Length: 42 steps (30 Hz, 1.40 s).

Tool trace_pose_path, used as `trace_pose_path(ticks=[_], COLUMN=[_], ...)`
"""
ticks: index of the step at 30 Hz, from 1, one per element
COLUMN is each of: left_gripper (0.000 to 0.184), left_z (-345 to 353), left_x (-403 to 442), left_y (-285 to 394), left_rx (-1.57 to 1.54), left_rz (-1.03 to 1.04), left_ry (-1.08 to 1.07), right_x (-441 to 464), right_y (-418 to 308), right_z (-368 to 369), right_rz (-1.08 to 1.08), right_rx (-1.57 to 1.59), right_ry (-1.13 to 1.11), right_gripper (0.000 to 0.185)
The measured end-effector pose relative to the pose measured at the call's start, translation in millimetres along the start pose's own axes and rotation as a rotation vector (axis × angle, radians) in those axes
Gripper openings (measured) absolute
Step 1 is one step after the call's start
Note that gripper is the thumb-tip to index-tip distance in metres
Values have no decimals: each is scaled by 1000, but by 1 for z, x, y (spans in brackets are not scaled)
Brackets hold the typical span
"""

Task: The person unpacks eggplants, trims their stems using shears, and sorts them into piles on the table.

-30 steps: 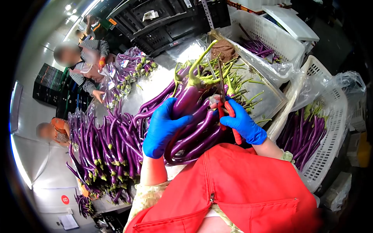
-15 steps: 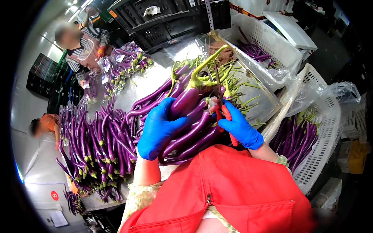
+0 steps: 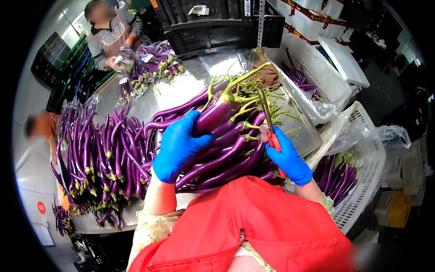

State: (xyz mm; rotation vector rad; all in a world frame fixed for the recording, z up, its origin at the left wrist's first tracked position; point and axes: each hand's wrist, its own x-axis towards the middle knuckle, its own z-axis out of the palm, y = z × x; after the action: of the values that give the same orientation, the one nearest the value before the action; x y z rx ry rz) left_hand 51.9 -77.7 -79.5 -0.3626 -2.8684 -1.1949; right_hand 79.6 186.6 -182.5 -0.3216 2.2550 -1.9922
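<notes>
In my left hand (image 3: 177, 146), gloved in blue, is a thick purple eggplant (image 3: 214, 119), its long green stem pointing up and to the right. The fingers wrap round its lower body. My right hand (image 3: 289, 156), also blue-gloved, grips red-handled scissors (image 3: 274, 144); their long blades point up and stand to the right of that eggplant's stem. Beneath both hands lies a heap of long eggplants (image 3: 226, 156), stems toward the right. Cut green stem pieces (image 3: 290, 109) litter the metal table beside the blades.
Many eggplants in rows (image 3: 108, 149) cover the table's left part. Bagged eggplants (image 3: 154, 68) lie at the back, where a person (image 3: 113, 31) handles a bag. White baskets (image 3: 362, 181) with eggplants stand at right. Black crates (image 3: 217, 31) are stacked behind.
The scissors have moved right, away from the held eggplant's stem, and their blades look closer together. My left hand still holds the same eggplant. The view has shifted slightly.
</notes>
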Motion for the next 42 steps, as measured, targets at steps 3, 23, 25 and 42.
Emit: trace_pose_path(ticks=[3, 23, 25, 42], left_gripper=[43, 38, 36, 34], left_z=[4, 22, 23, -319], left_x=[2, -3, -7, -133], left_y=[-15, -35, -49, -290], left_rx=[184, 198, 162, -1212], left_rz=[82, 182, 258, 320], left_ry=[45, -136, -64, 1693], right_x=[-5, 18, 15, 33], right_y=[3, -5, 28, 24], right_z=[-10, -2, -11, 3], right_rz=[-214, -229, -172, 111], right_rx=[-447, -642, -523, 36], right_ry=[48, 3, 54, 161], right_gripper=[58, 49, 48, 44])
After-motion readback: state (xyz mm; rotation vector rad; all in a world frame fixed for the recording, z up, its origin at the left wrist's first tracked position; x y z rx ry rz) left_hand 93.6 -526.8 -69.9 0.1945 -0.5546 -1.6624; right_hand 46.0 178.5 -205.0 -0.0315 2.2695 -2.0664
